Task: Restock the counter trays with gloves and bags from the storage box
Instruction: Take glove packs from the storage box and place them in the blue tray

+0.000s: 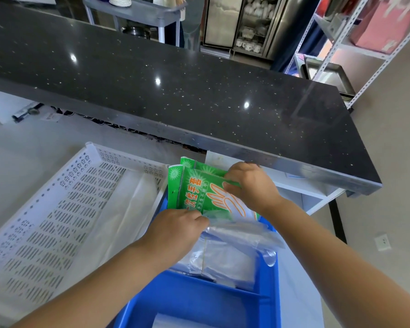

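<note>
Status as I read it: partway through. The blue tray (274, 292) sat on the white surface (298, 304) under the black surface (175, 86), and it already had stock in it. Green glove packs (192, 192) stood in its 12 o'clock compartment, clear bags (225, 261) lay in the middle one, and something pale and clear showed in the 6 o'clock one, cut off by the frame. The white perforated basket (57, 209) at the tray's 9 o'clock held only a few clear sheets; I took it for the storage box but couldn't confirm. Gloves looked to be the step in hand, with the packs not yet released and the bags probably needing topping up after. The right hand (251, 185) pinched the packs at their 2 o'clock corner, thumb on the printed face and fingers curled behind. The left hand (175, 230) was curled knuckles-up on the packs' 6 o'clock edge, right where the clear plastic began. I judged it was gripping the packs, though its fingertips were hidden. Neither hand was spread.
</note>
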Demonstrator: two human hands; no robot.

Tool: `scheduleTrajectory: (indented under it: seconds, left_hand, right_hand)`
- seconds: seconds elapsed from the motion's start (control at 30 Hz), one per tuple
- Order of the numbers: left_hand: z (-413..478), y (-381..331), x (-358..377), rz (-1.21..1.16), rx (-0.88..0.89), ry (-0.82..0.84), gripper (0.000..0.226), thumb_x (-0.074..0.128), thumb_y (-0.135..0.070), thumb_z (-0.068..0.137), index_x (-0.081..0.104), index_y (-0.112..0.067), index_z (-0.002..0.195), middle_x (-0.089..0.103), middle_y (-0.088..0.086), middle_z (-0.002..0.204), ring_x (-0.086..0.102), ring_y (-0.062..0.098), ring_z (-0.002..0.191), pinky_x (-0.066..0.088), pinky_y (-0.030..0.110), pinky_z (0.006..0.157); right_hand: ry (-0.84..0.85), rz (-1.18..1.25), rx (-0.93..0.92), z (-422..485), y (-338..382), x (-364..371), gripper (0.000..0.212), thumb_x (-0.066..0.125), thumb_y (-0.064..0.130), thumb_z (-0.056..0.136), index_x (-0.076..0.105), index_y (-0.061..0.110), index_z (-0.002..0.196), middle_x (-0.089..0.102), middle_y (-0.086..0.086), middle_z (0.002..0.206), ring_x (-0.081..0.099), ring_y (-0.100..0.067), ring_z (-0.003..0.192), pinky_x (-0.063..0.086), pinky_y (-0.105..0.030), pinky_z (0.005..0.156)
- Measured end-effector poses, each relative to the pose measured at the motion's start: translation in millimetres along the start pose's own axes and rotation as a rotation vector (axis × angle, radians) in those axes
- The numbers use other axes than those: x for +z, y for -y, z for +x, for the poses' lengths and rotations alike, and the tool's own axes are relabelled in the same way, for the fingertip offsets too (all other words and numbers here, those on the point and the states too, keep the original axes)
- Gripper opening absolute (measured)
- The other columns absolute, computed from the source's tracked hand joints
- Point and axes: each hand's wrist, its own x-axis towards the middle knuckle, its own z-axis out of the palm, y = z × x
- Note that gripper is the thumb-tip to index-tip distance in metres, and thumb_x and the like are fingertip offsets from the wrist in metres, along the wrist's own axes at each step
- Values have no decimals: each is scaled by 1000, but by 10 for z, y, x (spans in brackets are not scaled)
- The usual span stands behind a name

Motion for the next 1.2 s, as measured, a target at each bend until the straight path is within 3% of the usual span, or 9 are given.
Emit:
scheduleTrajectory:
  seconds: [0.1,0.23,0.3,0.4,0.63,0.77,0.87,1.0,1.2]
  left_hand:
    - [44,60,-36,26,-20,7,33,83,-9,33,66,-22,59,56,-6,49,54,14,41,32,17,35]
    - [250,209,-150,29,-85,-18,27,81,-6,41,66,-19,59,58,-1,50,54,21,38,35,19,35]
    - [409,277,-201,-24,-134,-41,15,74,-8,58,68,-18,68,65,2,61,60,27,49,42,24,43]
    - [644,404,-233,-153,-212,6,12,55,-16,78,66,-20,79,68,3,81,61,31,78,33,26,57]
    - [620,592,-32,-339,-243,139,12,59,-17,77,63,-26,83,62,-8,77,52,19,71,35,25,60]
    - [401,630,213,-313,-207,318,12,55,-13,79,55,-23,74,54,-11,74,50,18,73,31,25,58]
    - [382,675,272,-351,-238,368,26,52,-12,81,43,-28,62,52,-12,68,52,21,74,28,25,53]
    - [394,731,214,-337,-267,191,36,61,-12,81,61,-29,113,64,-6,112,59,19,101,42,28,76]
    - [340,713,199,-313,-186,76,43,69,-25,79,59,-28,121,62,-5,118,54,20,109,40,32,89]
  right_hand:
    - [-93,190,15,-179,107,-133,24,60,31,89,68,14,105,68,-3,109,61,-23,99,45,-31,81]
    - [55,229,-26,-479,279,-300,49,59,58,79,63,25,115,69,5,113,62,-14,99,48,-29,83]
    - [-7,21,-30,-506,266,-329,50,68,48,72,62,24,115,70,0,109,63,-23,97,48,-33,82]
    - [-65,-126,122,-426,221,-325,17,61,21,79,68,23,94,70,-3,88,62,-31,85,44,-33,65]
    - [-350,-189,96,-548,131,-10,17,49,11,61,65,17,60,60,-4,52,57,-28,48,42,-26,40]
    - [-157,-170,84,-749,111,280,16,74,7,55,69,18,67,65,-4,58,61,-28,50,44,-25,41]
    - [75,-18,264,-728,104,391,16,64,24,80,67,18,95,71,-9,93,64,-35,86,50,-35,66]
    - [158,85,333,-579,63,395,22,59,27,85,64,16,104,68,-13,101,61,-35,93,48,-35,72]
    - [249,81,302,-464,92,475,16,60,26,85,63,12,94,67,-14,94,61,-34,84,40,-30,61]
